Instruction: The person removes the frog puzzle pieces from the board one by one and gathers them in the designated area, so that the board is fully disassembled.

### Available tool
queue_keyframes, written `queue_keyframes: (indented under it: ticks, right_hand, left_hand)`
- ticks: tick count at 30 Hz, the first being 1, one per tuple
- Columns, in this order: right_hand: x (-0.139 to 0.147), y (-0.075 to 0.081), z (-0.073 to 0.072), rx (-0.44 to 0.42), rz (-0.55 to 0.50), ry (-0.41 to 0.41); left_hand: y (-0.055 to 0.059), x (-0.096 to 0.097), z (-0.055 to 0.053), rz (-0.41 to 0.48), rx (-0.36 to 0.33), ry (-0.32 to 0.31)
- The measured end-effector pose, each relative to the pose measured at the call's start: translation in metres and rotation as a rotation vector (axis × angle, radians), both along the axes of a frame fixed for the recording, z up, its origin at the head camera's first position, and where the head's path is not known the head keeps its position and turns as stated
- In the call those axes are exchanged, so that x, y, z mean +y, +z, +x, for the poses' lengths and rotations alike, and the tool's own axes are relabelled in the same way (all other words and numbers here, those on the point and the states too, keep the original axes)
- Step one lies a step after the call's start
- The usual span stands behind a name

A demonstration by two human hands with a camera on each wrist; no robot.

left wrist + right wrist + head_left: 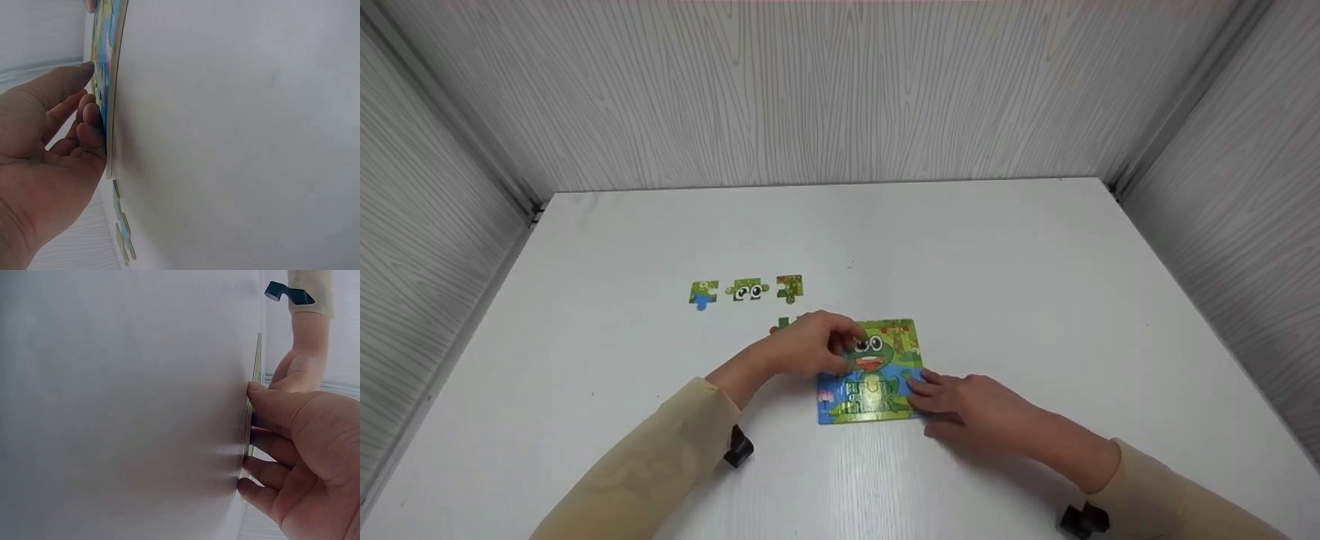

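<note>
Your left hand (810,345) bent over the left side of the frog puzzle (877,375) on the worktop (1020,277), fingers curled; whether they pinched a piece, I couldn't tell. Your right hand (982,412) touched its right edge, fingers apart. Loose pieces (748,291) lay beyond, leftward.

Long beige sleeves (649,461) bear small black fittings (739,448) near the cuffs (725,397).

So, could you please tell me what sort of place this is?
It looks like a plain work booth: a white table with pale wood-grain panels on three sides, and a frog puzzle laid out.
</note>
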State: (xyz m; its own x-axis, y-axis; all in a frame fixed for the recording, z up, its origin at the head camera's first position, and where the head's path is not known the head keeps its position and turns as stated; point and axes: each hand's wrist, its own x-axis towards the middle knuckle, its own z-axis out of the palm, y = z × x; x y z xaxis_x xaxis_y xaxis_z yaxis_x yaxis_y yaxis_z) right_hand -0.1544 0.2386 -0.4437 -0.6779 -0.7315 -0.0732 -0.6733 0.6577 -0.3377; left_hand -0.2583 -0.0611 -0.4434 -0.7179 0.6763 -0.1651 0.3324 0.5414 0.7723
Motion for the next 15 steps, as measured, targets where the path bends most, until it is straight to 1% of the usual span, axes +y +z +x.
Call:
queue_keyframes:
  ticks: [4,7,9,13,15]
  right_hand:
    - [-0.002,0.001,0.0,0.01,0.013,0.002]
    - [-0.003,0.002,0.001,0.031,0.029,0.013]
    - [-0.003,0.003,0.001,0.057,0.038,0.029]
    - [-0.007,0.008,0.0,0.14,0.035,0.09]
    - [-0.012,0.01,-0.002,0.153,0.029,0.109]
  left_hand:
    - [0.0,-0.001,-0.001,-0.012,-0.015,0.008]
    - [0.0,-0.001,-0.002,-0.024,-0.012,-0.003]
    - [0.0,0.0,-0.003,-0.027,-0.007,-0.014]
    - [0.0,0.001,-0.004,-0.024,0.004,-0.037]
    - [0.001,0.001,-0.004,-0.023,0.006,-0.042]
